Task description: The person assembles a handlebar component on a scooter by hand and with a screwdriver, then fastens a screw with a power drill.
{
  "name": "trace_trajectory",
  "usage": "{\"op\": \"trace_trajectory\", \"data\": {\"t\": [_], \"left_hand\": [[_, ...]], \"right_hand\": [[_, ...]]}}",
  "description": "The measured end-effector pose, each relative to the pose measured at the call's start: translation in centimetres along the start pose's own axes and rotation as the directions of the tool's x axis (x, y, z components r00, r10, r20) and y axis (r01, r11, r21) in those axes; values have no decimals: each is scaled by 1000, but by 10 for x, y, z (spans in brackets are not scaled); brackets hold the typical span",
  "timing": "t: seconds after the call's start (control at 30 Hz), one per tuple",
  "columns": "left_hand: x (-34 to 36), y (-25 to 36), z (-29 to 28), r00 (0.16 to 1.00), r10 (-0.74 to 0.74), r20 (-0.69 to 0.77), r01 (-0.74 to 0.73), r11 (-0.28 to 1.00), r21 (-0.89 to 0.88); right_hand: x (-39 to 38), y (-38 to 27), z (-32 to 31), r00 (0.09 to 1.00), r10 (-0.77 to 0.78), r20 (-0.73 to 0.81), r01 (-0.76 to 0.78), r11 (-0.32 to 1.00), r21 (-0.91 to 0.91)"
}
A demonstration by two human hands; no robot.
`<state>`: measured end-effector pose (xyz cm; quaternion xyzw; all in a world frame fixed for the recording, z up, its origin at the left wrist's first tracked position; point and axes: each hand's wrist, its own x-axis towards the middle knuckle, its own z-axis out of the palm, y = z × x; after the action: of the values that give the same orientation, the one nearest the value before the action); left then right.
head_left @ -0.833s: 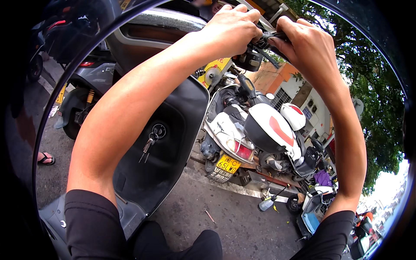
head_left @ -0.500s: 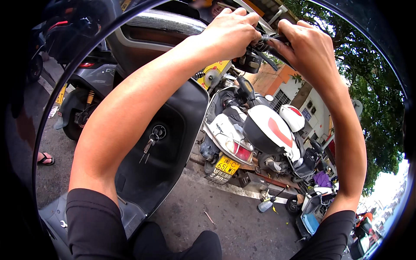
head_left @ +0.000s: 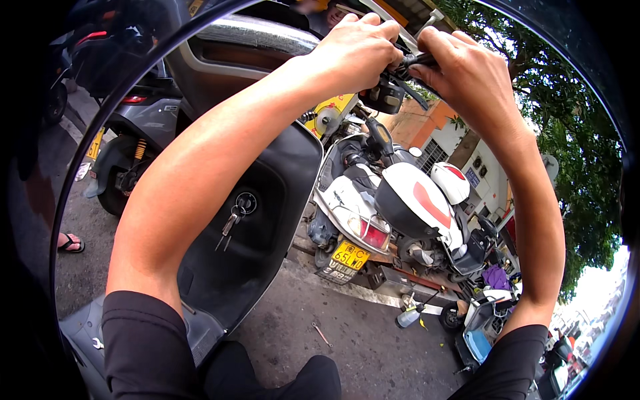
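My left hand [head_left: 360, 50] is closed at the scooter's handlebar assembly [head_left: 403, 67], fingers curled and their tips mostly hidden. My right hand [head_left: 470, 77] is closed on a dark part of the same assembly, facing my left, with thumb and forefinger bent round it. Just below them are a black switch housing [head_left: 380, 97] and a lever [head_left: 417, 100]. The scooter's black front panel [head_left: 273, 167] lies under my left forearm, with keys [head_left: 233, 220] hanging from its lock. Exactly which small part each fingertip touches is too small to tell.
Parked white scooters [head_left: 413, 193] stand beyond, and a grey one [head_left: 147, 113] at left. On the pavement lie a wrench [head_left: 322, 335] and a spray bottle [head_left: 410, 315]. A person's sandalled foot [head_left: 70, 243] shows at left; another person is partly visible at the top.
My right hand has shifted slightly up and to the left, its fingers a little more bent. My left hand stays almost where it was.
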<state>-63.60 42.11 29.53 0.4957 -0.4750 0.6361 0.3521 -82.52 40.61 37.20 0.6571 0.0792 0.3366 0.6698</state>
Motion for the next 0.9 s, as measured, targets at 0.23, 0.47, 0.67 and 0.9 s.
{"op": "trace_trajectory", "data": {"t": [0.23,0.47,0.67,0.9], "left_hand": [[-3,-3,6,999,15,-44,-13,999,36],[0,-2,8,994,53,-98,-44,995,85],[-1,0,6,999,10,-48,-6,997,83],[-1,1,8,998,5,-62,1,995,102]], "right_hand": [[3,-3,0,999,17,28,-17,1000,5],[0,2,6,985,-62,-158,75,994,78],[-2,-4,-1,997,77,19,-77,996,40],[-3,2,8,980,-71,-188,98,986,138]]}}
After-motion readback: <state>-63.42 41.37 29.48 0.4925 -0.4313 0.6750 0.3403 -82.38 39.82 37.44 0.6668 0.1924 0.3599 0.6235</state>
